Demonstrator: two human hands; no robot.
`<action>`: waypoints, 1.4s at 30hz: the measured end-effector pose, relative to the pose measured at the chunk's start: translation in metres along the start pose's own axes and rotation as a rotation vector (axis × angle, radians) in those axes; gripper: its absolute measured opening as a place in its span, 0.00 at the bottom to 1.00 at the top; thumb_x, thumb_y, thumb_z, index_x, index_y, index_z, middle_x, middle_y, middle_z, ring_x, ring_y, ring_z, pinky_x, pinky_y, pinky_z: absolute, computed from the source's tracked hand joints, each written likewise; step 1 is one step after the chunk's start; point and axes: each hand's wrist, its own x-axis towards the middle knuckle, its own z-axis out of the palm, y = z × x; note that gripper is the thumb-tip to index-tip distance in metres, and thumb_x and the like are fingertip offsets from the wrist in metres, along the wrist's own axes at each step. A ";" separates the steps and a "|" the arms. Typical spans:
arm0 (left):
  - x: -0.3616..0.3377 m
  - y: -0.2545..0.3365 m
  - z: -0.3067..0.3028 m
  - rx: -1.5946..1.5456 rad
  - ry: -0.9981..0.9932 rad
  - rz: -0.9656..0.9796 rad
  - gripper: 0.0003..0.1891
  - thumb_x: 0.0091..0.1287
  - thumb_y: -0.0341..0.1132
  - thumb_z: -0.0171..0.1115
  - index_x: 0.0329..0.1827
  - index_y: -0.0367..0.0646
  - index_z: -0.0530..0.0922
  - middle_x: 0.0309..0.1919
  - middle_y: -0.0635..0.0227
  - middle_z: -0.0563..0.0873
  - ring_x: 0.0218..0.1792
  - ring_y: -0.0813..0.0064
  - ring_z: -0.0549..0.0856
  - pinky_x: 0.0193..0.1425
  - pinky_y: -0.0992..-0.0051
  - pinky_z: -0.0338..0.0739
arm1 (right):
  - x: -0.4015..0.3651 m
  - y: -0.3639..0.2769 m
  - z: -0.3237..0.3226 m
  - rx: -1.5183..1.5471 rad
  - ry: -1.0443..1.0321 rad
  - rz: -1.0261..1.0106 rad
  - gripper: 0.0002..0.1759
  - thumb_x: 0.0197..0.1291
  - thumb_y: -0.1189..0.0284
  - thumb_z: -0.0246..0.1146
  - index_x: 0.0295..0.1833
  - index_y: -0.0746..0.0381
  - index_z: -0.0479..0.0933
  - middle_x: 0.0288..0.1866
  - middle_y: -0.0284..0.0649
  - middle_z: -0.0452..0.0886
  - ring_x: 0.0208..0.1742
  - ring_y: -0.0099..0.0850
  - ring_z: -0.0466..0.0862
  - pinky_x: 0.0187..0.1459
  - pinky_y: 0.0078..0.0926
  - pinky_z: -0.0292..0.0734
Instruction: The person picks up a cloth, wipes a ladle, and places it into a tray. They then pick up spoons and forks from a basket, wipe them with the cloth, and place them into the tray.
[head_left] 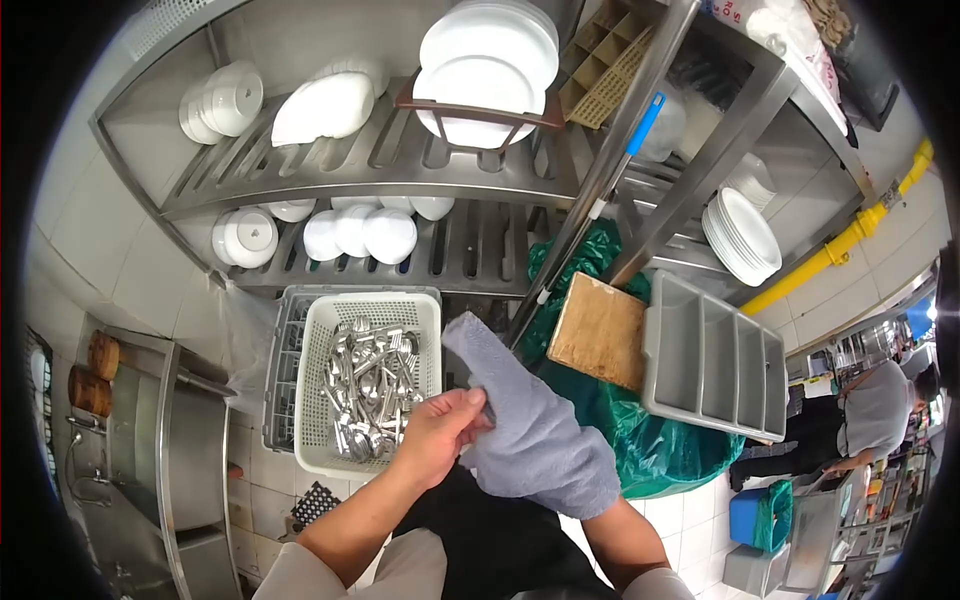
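Observation:
My left hand (442, 432) pinches the edge of a grey-blue cloth (540, 430) in front of my body. The same cloth drapes over my right hand and hides its fingers; only the wrist and forearm show below it. Just left of the cloth, a white perforated basket (312, 400) holds a heap of metal forks and spoons (370, 385). Under the basket, a grey plastic rack (283, 385) sticks out at its left side.
White plates (480, 90) and bowls (235, 98) stand on the metal shelves (380, 190). To the right are a wooden board (598, 330), a grey divided tray (715, 360) and a green bag (640, 450). A sink (135, 430) is left; another person (870, 415) stands far right.

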 end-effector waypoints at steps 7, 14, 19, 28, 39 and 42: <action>-0.016 0.006 0.045 0.614 -0.130 0.317 0.11 0.71 0.35 0.59 0.48 0.39 0.82 0.45 0.64 0.85 0.45 0.75 0.84 0.52 0.75 0.75 | -0.016 0.017 -0.026 0.448 0.326 0.227 0.21 0.56 0.82 0.58 0.58 0.64 0.71 0.41 0.42 0.79 0.33 0.31 0.82 0.33 0.23 0.81; -0.017 -0.056 0.093 1.155 -0.218 0.789 0.13 0.58 0.27 0.66 0.47 0.42 0.83 0.46 0.59 0.84 0.47 0.60 0.83 0.51 0.67 0.77 | -0.052 0.069 -0.075 0.997 0.394 0.594 0.14 0.65 0.69 0.61 0.52 0.64 0.73 0.38 0.42 0.79 0.37 0.32 0.82 0.36 0.27 0.81; -0.004 -0.090 0.130 1.353 -0.290 1.213 0.19 0.52 0.27 0.68 0.50 0.46 0.83 0.55 0.63 0.79 0.53 0.59 0.81 0.56 0.65 0.73 | -0.067 0.097 -0.091 0.994 0.348 0.493 0.17 0.68 0.60 0.58 0.52 0.63 0.72 0.39 0.45 0.80 0.37 0.35 0.82 0.38 0.32 0.81; -0.002 -0.072 0.170 1.105 -0.301 1.134 0.18 0.70 0.35 0.58 0.56 0.30 0.74 0.45 0.53 0.86 0.48 0.56 0.84 0.53 0.66 0.77 | -0.065 0.066 -0.126 0.832 0.247 0.369 0.21 0.68 0.61 0.56 0.59 0.63 0.66 0.49 0.48 0.81 0.44 0.39 0.83 0.42 0.34 0.80; 0.018 -0.060 0.199 0.301 -0.243 0.633 0.20 0.76 0.40 0.49 0.62 0.32 0.68 0.24 0.74 0.68 0.22 0.85 0.65 0.27 0.82 0.62 | -0.133 0.096 -0.146 0.006 0.013 -0.152 0.23 0.59 0.69 0.61 0.60 0.61 0.73 0.50 0.44 0.80 0.46 0.40 0.80 0.49 0.29 0.74; 0.027 -0.053 0.207 0.219 -0.255 0.472 0.19 0.76 0.43 0.50 0.55 0.32 0.72 0.21 0.79 0.63 0.18 0.89 0.58 0.19 0.84 0.51 | -0.135 0.127 -0.136 -0.022 -0.071 -0.097 0.20 0.59 0.69 0.62 0.58 0.60 0.77 0.54 0.39 0.80 0.53 0.32 0.79 0.57 0.25 0.72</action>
